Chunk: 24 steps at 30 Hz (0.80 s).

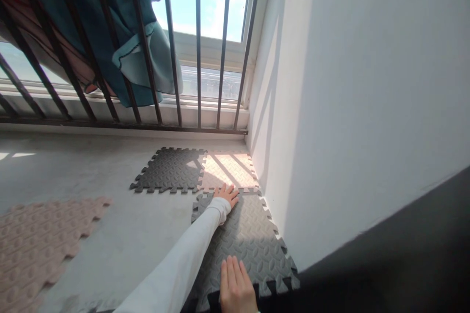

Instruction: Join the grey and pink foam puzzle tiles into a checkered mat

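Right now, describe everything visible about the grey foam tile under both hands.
The grey foam tile is a square interlocking mat piece, soft-looking, embossed with a leaf-like pattern and edged with puzzle teeth. It lies flat on the concrete floor, close along the white wall. Its far edge meets the pink tile, part in sunlight. The left hand presses flat at that far seam; the right hand rests flat on its near edge.

Home balcony, barred window, hanging laundry, foam floor mats
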Each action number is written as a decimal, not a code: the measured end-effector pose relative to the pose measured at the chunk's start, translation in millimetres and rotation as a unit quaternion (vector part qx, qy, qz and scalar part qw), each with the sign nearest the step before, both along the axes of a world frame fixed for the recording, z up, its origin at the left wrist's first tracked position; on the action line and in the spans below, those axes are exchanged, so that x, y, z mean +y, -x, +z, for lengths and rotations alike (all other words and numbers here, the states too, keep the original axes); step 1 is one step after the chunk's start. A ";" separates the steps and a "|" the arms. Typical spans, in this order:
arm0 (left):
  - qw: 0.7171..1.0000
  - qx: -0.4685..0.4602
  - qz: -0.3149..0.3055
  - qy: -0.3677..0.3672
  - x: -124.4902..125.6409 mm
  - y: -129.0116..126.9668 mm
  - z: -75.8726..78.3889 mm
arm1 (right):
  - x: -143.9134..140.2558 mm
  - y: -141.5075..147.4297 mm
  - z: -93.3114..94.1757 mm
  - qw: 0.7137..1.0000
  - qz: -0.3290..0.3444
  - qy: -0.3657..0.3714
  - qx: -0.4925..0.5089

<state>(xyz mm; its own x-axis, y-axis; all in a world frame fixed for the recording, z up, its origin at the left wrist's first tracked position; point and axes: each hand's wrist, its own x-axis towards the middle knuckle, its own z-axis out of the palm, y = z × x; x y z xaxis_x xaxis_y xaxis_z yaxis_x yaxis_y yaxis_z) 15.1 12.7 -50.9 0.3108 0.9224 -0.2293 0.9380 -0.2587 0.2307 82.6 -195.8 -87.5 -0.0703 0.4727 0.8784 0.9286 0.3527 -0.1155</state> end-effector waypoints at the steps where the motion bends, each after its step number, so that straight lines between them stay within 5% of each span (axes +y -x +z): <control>1: 1.000 0.000 0.000 0.000 -0.1 0.3 -0.6 | -0.6 1.1 -0.8 1.000 0.000 -0.002 0.001; 11: 1.000 0.004 0.004 -0.006 -0.9 0.8 2.1 | -0.1 0.4 11.6 0.996 -0.005 -0.058 -0.073; 15: 1.000 0.006 0.008 0.000 -2.4 0.3 5.2 | -4.2 5.9 16.1 0.996 -0.047 -0.080 -0.015; 19: 1.000 0.003 0.000 0.018 -3.4 0.5 16.3 | -15.0 7.3 26.3 0.986 -0.012 -0.126 -0.106; 24: 0.996 -0.035 -0.011 0.079 -12.1 -2.9 36.7 | -24.4 0.2 44.2 0.994 0.026 -0.060 -0.085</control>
<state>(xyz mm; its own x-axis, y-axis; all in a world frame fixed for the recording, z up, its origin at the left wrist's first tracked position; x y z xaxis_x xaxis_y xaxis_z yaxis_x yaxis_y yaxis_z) 18.0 0.6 -14.2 0.3511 0.8694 -0.3475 0.9125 -0.2346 0.3351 82.4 -220.2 -43.3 -0.2446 0.3566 0.9017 0.9112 0.4025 0.0879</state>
